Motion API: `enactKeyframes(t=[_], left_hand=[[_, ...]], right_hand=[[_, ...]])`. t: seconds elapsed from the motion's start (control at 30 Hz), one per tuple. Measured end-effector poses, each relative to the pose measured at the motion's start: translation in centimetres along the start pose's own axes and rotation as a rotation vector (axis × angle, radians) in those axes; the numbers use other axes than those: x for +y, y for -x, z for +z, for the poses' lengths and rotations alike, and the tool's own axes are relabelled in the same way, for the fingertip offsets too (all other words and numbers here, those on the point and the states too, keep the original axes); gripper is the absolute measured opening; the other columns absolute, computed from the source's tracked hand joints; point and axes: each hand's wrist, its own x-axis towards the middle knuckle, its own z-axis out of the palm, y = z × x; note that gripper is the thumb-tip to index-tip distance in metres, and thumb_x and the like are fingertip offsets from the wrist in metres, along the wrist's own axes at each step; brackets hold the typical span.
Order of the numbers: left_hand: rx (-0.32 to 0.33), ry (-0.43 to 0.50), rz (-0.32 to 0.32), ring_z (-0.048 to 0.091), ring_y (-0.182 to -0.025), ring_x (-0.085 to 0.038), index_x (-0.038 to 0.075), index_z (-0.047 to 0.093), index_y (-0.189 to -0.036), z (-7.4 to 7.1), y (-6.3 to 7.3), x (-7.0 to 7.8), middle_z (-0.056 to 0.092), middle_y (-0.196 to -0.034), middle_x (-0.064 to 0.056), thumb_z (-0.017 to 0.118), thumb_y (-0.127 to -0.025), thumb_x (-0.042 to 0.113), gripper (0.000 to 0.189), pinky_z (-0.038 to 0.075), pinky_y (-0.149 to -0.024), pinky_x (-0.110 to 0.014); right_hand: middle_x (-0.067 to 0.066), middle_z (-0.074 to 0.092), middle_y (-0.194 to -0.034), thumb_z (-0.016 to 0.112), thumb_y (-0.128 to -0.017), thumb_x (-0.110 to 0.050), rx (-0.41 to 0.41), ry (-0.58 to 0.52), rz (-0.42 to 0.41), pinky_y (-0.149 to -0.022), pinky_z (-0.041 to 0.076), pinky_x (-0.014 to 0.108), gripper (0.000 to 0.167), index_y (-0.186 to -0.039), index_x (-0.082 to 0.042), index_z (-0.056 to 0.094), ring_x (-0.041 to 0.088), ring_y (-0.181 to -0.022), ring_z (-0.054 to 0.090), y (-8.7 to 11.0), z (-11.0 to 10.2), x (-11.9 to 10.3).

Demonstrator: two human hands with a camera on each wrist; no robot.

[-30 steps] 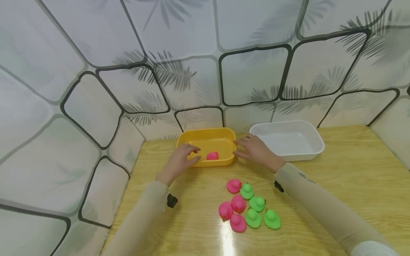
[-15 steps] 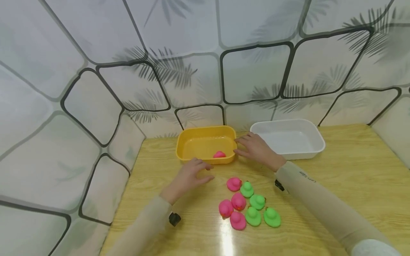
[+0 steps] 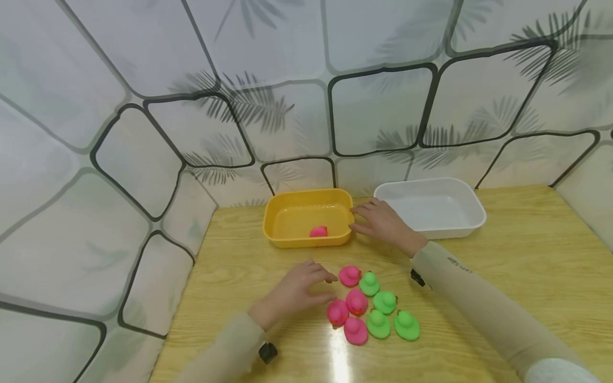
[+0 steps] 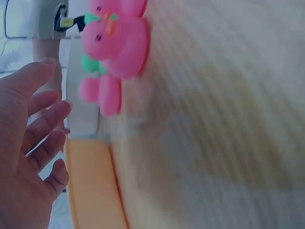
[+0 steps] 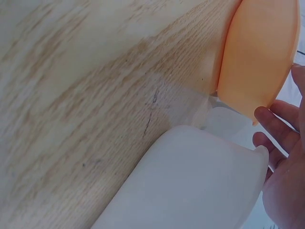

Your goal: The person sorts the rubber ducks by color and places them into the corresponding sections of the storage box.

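Pale walls (image 3: 380, 114) with dark outlines and grey leaf prints border the wood-grained surface (image 3: 536, 244) far, left and right.

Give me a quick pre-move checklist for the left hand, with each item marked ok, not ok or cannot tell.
1. Left hand free to grasp: ok, it holds nothing.
2. Left hand near the pink ducks: ok, fingertips just to their left.
3. Pink ducks well separated from the green ducks: not ok, the two colours are bunched close together.
4. Yellow tray has room: ok, one pink duck shows inside with bare floor beside it.
5. Right hand firmly steadying the yellow tray: cannot tell, fingertips are at its rim but pressure isn't visible.
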Motion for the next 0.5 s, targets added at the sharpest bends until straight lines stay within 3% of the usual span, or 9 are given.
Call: enactKeyframes(t=[0.2, 0.5], left_hand=[[-0.083, 0.037, -0.016, 0.058, -0.105, -0.012, 0.014, 0.075, -0.122, 1.1, 0.6, 0.9, 0.073, -0.115, 0.004, 0.075, -0.098, 0.033, 0.031, 0.05, -0.095, -0.028], [-0.094, 0.043, 0.017, 0.059, -0.108, -0.005, 0.02, 0.074, -0.122, 2.6, 1.5, 1.1, 0.071, -0.114, 0.011, 0.073, -0.098, 0.04, 0.031, 0.047, -0.103, -0.027]], right_hand=[[0.017, 0.071, -0.128, 0.072, -0.099, -0.034, 0.017, 0.012, -0.017, -0.098, 0.047, 0.053, 0.047, -0.13, 0.0, 0.07, 0.037, -0.115, 0.058, 0.1, 0.1, 0.0], [0.015, 0.07, -0.131, 0.07, -0.1, -0.038, 0.004, 0.023, 0.04, -0.098, 0.045, 0.054, 0.05, -0.135, -0.002, 0.067, 0.036, -0.118, 0.055, 0.4, 0.1, -0.3]])
